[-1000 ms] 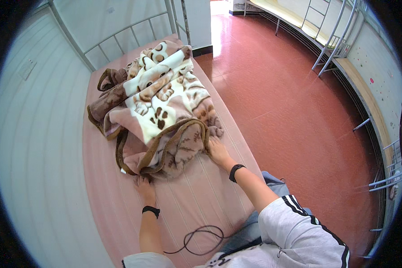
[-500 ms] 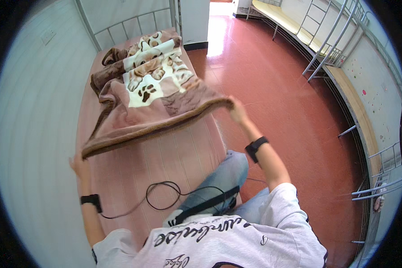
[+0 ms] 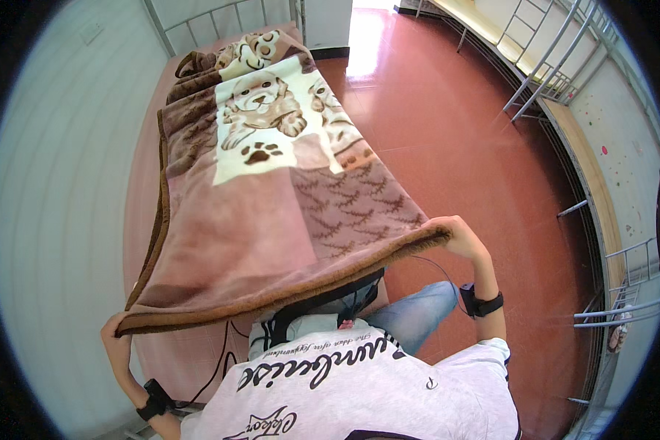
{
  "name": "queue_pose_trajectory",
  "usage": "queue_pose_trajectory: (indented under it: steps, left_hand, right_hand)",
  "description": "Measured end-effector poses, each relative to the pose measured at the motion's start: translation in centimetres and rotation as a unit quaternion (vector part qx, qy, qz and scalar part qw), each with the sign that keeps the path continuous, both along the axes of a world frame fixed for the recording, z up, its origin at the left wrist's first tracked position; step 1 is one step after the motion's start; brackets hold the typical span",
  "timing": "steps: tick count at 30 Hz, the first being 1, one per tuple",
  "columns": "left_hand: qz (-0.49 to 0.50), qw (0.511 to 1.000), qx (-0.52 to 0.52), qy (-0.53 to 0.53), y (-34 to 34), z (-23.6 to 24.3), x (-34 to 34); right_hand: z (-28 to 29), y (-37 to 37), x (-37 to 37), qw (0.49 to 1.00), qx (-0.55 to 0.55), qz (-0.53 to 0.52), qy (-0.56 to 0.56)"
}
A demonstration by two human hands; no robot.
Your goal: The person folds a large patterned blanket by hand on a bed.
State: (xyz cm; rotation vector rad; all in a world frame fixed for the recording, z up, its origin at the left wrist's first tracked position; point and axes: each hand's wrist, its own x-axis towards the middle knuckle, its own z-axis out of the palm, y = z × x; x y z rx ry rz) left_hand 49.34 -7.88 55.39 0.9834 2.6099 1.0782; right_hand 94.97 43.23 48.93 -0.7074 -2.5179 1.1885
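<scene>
A brown and pink fleece blanket (image 3: 231, 220) with a dog and paw-print picture stretches from the far part of the bed toward me. Its near edge has a dark brown border, held up and pulled taut between my hands. My left hand (image 3: 115, 326) is closed on the near left corner, beside the wall. At the near right corner, out past the bed's side, my right hand (image 3: 458, 236) grips the border. The blanket's far end stays bunched in folds. Beneath it lies the pink striped mattress (image 3: 141, 198), mostly covered.
A white wall (image 3: 59, 183) runs along the bed's left side. Metal bars (image 3: 220, 26) form the far bed end. Reddish floor (image 3: 455, 161) lies to the right, with bunk frames and a ladder (image 3: 550, 62) along the far right wall. Black cables (image 3: 224, 356) hang near my lap.
Both hands have drawn the blanket's near edge toward me, the right hand also outward to the right. The blanket has unfolded over more of the mattress, showing the whole dog picture.
</scene>
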Motion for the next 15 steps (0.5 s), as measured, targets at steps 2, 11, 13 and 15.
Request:
queue_pose_trajectory:
  steps: [2,11,13,15]
  left_hand:
    - [-0.017,0.996,-0.077,-0.047,1.1,1.3,0.2]
    - [-0.013,0.953,-0.122,-0.276,2.2,2.1,-0.4]
    - [-0.014,0.947,-0.122,-0.298,1.1,0.3,-1.5]
    - [-0.009,0.936,-0.164,-0.311,-1.4,-3.0,-3.3]
  right_hand:
    - [0.3,-0.3,0.1,0.995,-0.069,-0.031,-0.057]
    - [0.6,-0.5,0.8,0.970,-0.225,-0.064,0.066]
    - [0.1,-0.4,0.8,0.971,-0.228,-0.064,0.041]
    - [0.1,-0.4,-0.1,0.974,-0.214,-0.036,-0.059]
